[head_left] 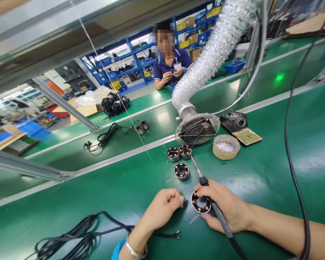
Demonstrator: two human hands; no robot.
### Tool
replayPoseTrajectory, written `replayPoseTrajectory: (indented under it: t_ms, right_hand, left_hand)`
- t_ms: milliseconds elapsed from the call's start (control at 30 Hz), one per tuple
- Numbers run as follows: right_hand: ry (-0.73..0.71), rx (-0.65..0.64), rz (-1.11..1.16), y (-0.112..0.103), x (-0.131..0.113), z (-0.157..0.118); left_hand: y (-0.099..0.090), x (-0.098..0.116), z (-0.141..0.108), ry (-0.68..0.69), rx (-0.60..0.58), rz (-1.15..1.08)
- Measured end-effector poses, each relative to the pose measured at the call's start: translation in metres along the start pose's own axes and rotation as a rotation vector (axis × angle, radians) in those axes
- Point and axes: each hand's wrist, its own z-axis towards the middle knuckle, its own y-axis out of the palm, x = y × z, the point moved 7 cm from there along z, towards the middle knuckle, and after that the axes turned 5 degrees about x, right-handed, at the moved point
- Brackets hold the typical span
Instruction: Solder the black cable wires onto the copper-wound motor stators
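My right hand (229, 207) holds a soldering iron (221, 218), its tip pointing away from me, and also grips a ring-shaped copper-wound stator (201, 202). A thin wire hangs from the stator's lower edge. Just left of it, my left hand (168, 204) is closed, thumb and forefinger pinched, with a tiny wire end showing at the fingertips. Three more stators (182, 171) stand beyond my hands on the green table. A coiled black cable (81, 234) lies at the lower left, its stripped end with coloured wires below my left hand.
Behind the stators stand a round fan intake (197, 130) with a silver duct (200, 68), a tub of white bits (226, 147) and an iron stand (234, 122). A black cord (289, 155) hangs at the right. Across the bench sits a person (169, 68).
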Motion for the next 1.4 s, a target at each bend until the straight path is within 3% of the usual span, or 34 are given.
replayPoseTrajectory:
  t_ms: [200,400,467,633,733,867,967,1067,1133,1200,1300,1400]
  right_hand:
    - [0.012,0.02,-0.03,0.001,-0.001,0.007]
    - [0.065,-0.021,0.006,0.004,0.001,0.008]
    - [0.077,-0.017,0.002,0.004,0.003,0.009]
    - [0.101,-0.007,-0.029,0.002,0.004,0.009]
    - [0.096,-0.007,-0.044,0.001,0.004,0.007]
    - [0.078,-0.018,-0.053,0.001,0.004,0.005]
    - [0.048,-0.018,-0.058,0.0,0.002,0.006]
    - [0.037,-0.006,-0.068,0.0,0.001,0.007]
    - [0.047,-0.004,-0.075,0.0,0.001,0.008]
    - [0.065,-0.006,-0.077,0.001,0.001,0.008]
    - [0.098,-0.008,-0.081,0.001,0.002,0.009]
    - [0.127,-0.005,-0.078,0.001,0.003,0.01]
  left_hand:
    - [-0.003,-0.003,0.001,-0.044,-0.072,-0.186]
    - [0.014,0.009,0.004,-0.108,-0.038,-0.514]
    - [0.012,0.015,0.001,-0.067,-0.001,-0.39]
    - [0.001,0.021,-0.019,0.082,0.077,0.285]
    - [-0.006,0.026,-0.025,0.133,0.112,0.416]
    - [-0.012,0.03,-0.021,0.139,0.157,0.385]
    - [-0.003,0.023,-0.012,0.049,0.098,0.115]
    - [0.016,0.009,-0.006,-0.128,-0.002,-0.239]
    - [0.022,0.003,-0.007,-0.219,-0.03,-0.348]
    - [0.019,0.005,-0.011,-0.201,-0.036,-0.285]
    - [0.007,0.008,-0.023,-0.123,-0.055,-0.007]
    - [0.0,-0.001,-0.033,-0.159,-0.082,0.103]
